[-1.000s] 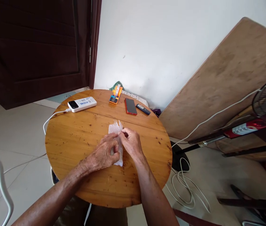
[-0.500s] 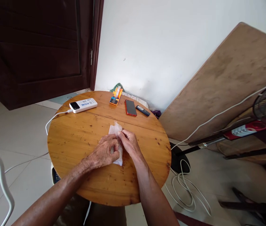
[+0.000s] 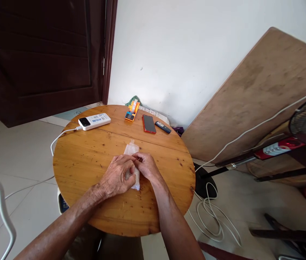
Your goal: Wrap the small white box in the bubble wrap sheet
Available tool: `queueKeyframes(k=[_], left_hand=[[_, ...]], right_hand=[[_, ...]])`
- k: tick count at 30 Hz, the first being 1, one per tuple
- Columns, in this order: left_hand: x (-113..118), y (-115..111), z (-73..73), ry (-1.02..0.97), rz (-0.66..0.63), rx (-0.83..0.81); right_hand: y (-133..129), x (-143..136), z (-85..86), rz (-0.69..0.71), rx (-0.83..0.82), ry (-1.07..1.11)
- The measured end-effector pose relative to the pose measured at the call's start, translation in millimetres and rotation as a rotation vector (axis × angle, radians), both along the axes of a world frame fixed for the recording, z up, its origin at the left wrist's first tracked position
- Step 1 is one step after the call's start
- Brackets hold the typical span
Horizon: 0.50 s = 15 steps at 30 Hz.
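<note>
A whitish, translucent wrapped packet point(image 3: 131, 148) lies on the round wooden table point(image 3: 88, 151), its far end showing beyond my fingers and its near end below them. My left hand point(image 3: 119, 173) rests over the packet's left side with curled fingers pressed on it. From the right, my right hand point(image 3: 146, 165) meets it, thumb and fingers pinched at the packet's middle. The fingertips of both hands come together there, so the exact spot they grip is partly hidden.
At the back stand an orange tape dispenser point(image 3: 132, 110), a red-edged phone point(image 3: 149, 124) and a small dark device point(image 3: 163, 127). A white power bank point(image 3: 94, 121) with a cable lies back left. A fan point(image 3: 280, 147) stands right, beside a leaning board point(image 3: 253, 86).
My right hand has shifted slightly toward me and left, closer against my left fingers. More of the packet's far end now shows, lying flatter. The view has moved a little.
</note>
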<state>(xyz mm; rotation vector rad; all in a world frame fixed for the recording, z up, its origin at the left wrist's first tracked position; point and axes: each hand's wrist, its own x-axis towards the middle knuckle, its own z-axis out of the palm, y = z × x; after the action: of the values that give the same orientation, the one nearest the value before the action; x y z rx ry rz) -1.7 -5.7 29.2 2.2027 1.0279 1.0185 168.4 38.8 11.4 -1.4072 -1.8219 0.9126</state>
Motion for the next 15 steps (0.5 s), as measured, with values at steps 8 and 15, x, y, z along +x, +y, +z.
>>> queueKeyframes(k=[8,15], left_hand=[[-0.1,-2.1,1.0,-0.018,0.009,-0.02],[-0.5,-2.2,1.8,-0.014,0.0,-0.018]], right_hand=[[4.3,5.6,3.7,-0.217,0.089,-0.046],[30.7,16.6,6.1,-0.29,0.048,-0.053]])
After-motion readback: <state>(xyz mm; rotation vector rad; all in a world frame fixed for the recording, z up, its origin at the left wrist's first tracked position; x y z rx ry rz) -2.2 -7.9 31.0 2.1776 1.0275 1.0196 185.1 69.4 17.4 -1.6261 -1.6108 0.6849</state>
